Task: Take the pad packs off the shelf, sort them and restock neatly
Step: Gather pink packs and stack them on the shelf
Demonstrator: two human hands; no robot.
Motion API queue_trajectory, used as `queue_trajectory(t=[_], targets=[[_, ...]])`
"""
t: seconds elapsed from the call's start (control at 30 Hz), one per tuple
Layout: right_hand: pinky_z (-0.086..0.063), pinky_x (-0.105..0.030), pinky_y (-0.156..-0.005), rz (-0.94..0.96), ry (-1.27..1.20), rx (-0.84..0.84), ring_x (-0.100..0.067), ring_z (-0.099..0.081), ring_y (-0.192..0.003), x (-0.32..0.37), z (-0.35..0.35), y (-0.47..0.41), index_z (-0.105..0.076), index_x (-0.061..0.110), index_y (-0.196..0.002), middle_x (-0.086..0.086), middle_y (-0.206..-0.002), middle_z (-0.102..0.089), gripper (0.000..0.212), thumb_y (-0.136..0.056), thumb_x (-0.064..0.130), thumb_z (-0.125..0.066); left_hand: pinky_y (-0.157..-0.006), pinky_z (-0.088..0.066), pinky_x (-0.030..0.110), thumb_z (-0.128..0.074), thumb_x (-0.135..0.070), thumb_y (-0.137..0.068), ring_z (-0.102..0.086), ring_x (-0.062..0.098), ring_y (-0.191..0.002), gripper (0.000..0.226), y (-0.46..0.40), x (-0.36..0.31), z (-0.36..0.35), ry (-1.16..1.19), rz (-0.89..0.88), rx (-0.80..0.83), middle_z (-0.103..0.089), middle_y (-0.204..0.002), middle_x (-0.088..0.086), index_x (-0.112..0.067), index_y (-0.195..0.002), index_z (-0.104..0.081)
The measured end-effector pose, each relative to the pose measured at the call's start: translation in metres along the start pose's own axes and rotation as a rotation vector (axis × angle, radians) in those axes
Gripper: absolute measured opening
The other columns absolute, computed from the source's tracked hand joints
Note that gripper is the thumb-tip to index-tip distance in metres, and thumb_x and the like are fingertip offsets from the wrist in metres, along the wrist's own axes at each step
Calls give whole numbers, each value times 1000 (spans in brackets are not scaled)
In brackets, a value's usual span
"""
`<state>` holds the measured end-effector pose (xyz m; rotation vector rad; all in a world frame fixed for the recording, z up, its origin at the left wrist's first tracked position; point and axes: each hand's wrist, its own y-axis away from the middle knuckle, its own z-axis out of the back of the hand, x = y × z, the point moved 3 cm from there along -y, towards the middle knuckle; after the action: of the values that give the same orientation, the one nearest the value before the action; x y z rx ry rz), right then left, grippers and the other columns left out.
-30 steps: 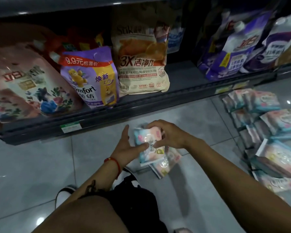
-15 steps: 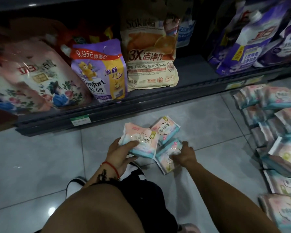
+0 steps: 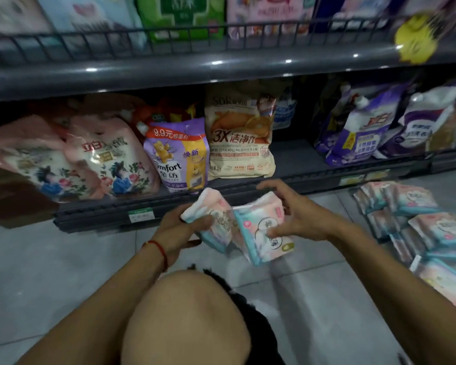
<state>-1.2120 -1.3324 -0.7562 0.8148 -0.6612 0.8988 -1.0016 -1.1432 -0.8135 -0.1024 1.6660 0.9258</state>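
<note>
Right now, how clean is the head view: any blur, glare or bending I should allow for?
Head view: dim overall; the upper shelf and the yellow tag are smeared by motion blur; the packs in the left hand and right hand are soft, their print hard to read; ceiling lights glint on the shelf edge and the floor tiles; the wide lens bows the shelf lines.

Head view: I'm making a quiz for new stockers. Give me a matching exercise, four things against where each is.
Things:
1. pack with the round label
2. Comfort pouch
3. pile of pad packs
4. red string

Places:
A. on the floor tiles at the right
B. round the left wrist
C. in the right hand's grip
D. on the bottom shelf, beside the orange 3X bag

Pairs: 1-C, 2-D, 3-A, 4-B
</note>
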Motion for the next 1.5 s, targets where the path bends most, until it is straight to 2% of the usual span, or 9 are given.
queue_trajectory(t=[0.17,0.33,0.5,0.6,0.73,0.93,1.17,1.33,1.5], targets=[[-64,-45,-77,193,88,105,-14,-70,-104,132,33,-8,-36,48,-141,11,-125,-58,90,-78,6,-85,-91,-55,63,-76,-35,-89,-68,38,-111,41,37,-95,10,47,-166,138,-72,-121,13,-23,-127,-65],[-59,-44,-96,285,60,-32,-8,-62,-119,224,39,-13,-43,41,-145,11,-134,-57,93,-68,32,-94,-60,-55,32,-66,-27,-93,-67,21,-79,28,83,-164,55,221,-359,87,-73,-99,9,-16,-119,-68],[-59,-43,-94,369,-70,-157,-9,-71,-106,283,27,-25,-65,36,-129,9,-117,-73,60,-76,26,-91,-85,-44,53,-67,-36,-88,-59,30,-94,30,107,-189,99,415,-451,27,-73,-103,11,-22,-114,-74],[-61,-38,-90,300,-145,-277,-7,-71,-99,310,15,-38,-59,41,-135,14,-123,-68,69,-73,51,-87,-81,-58,52,-63,-36,-91,-70,29,-95,39,116,-204,126,454,-509,-45,-74,-113,13,-18,-125,-67],[-57,-43,-96,274,-164,-392,-10,-66,-107,341,-9,-62,-43,45,-142,17,-124,-63,94,-61,81,-76,-80,-56,59,-67,-33,-84,-71,37,-94,46,120,-219,160,580,-649,-151,-72,-117,16,-26,-129,-60],[-59,-47,-95,397,-613,-302,-22,-73,-106,391,-24,-94,-49,48,-134,-1,-124,-69,101,-46,49,-98,-53,-58,37,-63,-30,-90,-73,23,-73,44,120,-242,190,733,-741,-130,-74,-105,14,-20,-132,-56],[-59,-51,-92,422,-873,-197,-32,-75,-102,407,-24,-128,-60,27,-129,-11,-115,-76,84,-53,16,-94,-70,-45,34,-64,-31,-85,-68,20,-70,39,111,-262,200,716,-779,-111,-74,-100,11,-23,-123,-61],[-62,-48,-82,429,-946,-253,-33,-75,-100,388,-34,-141,-62,18,-123,-13,-111,-76,71,-57,15,-90,-70,-51,36,-59,-26,-97,-69,22,-82,27,93,-263,208,589,-749,-249,-73,-111,14,-20,-122,-66],[-63,-37,-60,426,-1010,-309,-35,-76,-93,371,-37,-140,-62,14,-119,-15,-107,-77,67,-57,16,-89,-109,-46,47,-50,-38,-104,-58,8,-123,27,86,-268,226,158,-830,-513,-61,-131,-12,-34,-120,-72]])
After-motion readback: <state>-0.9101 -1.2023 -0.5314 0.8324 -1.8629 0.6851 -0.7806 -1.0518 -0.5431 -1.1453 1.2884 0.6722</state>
